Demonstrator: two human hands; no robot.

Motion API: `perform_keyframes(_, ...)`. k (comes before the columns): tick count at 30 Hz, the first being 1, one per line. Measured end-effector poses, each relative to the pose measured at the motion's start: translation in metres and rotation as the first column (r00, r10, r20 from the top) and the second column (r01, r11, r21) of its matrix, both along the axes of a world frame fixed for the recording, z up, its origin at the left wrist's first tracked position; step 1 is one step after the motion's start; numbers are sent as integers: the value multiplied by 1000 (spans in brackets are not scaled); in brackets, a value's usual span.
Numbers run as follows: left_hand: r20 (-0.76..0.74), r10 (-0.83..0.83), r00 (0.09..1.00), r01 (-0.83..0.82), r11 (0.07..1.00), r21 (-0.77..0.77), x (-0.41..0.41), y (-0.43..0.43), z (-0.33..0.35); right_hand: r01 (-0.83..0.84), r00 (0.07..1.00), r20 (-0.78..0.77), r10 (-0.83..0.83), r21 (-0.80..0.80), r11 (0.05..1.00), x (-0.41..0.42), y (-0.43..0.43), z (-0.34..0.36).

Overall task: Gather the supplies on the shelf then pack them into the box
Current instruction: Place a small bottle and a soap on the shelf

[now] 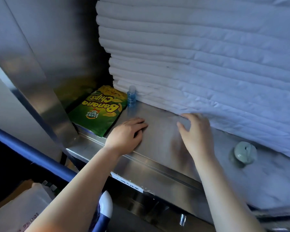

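The left hand's (pixel 127 133) fingers are lightly bent and lie palm down on the stainless steel shelf (pixel 157 131), holding nothing. The right hand's (pixel 196 133) fingers are spread and loose, thumb out to the left, with the tips at the bottom edge of the stack of folded white cloths (pixel 199 56). Motion blur hides whether they touch the fabric, and nothing is gripped.

Just left of the left hand, a green bag of banana chips (pixel 97 111) lies flat in the shelf's far left corner, its print upside down to the viewer. A small clear blue bottle (pixel 131 97), possibly hand sanitiser, stands upright just right of the bag, against the foot of the cloth stack and beyond the left fingertips.

The stack fills the far and right side of the shelf. Right of the right hand, a round pale green object (pixel 244 152) sits near the shelf's front edge.

A white label (pixel 129 183) is stuck to the shelf's front lip below the left forearm. At the near left, below the shelf, stands what looks like a brown cardboard box (pixel 22 190) with a white bag (pixel 23 208) in front of it.
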State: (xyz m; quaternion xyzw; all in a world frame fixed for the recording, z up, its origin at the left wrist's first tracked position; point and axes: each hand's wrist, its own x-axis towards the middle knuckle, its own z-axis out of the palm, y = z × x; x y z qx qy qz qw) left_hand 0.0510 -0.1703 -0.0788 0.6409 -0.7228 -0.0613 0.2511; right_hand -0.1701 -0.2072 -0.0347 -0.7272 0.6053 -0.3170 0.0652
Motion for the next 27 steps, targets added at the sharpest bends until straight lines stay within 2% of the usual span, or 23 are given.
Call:
perform_keyframes(2, -14, -1, 1000, 1, 1000, -10, -1, 0, -1, 209, 975, -53, -214, -78, 975, -40, 23, -6)
perform_keyframes(5, -30, 4, 1000, -5, 1000, -17, -3, -1, 0, 438, 899, -4, -438, -4, 899, -71, 41, -12)
perform_keyframes(11, -21, -11, 1000, 12, 1000, 23, -5, 1, 4, 553, 819, 53, -571, 188, 812, -85, 23, -11)
perform_keyframes(13, -11, -13, 1000, 13, 999, 42, -5, 1, 6, 550, 826, 45, -562, 155, 821, -89, 22, -17)
perform_keyframes(17, -12, -14, 1000, 14, 999, 52, -5, 2, 6, 422, 907, -9, -422, 3, 907, -80, 26, -25)
perform_keyframes(21, -15, -14, 1000, 14, 998, 56, -4, 2, 5, 136, 990, 46, -134, -41, 990, -42, 30, -27)
perform_keyframes(24, -13, -14, 1000, 14, 998, 60, -4, 2, 5, -134, 990, 49, 134, -17, 991, -3, 32, -27)
perform_keyframes(27, -8, -16, 1000, 17, 997, 73, -4, 1, 5, -321, 947, 26, 320, 42, 946, 21, 29, -23)
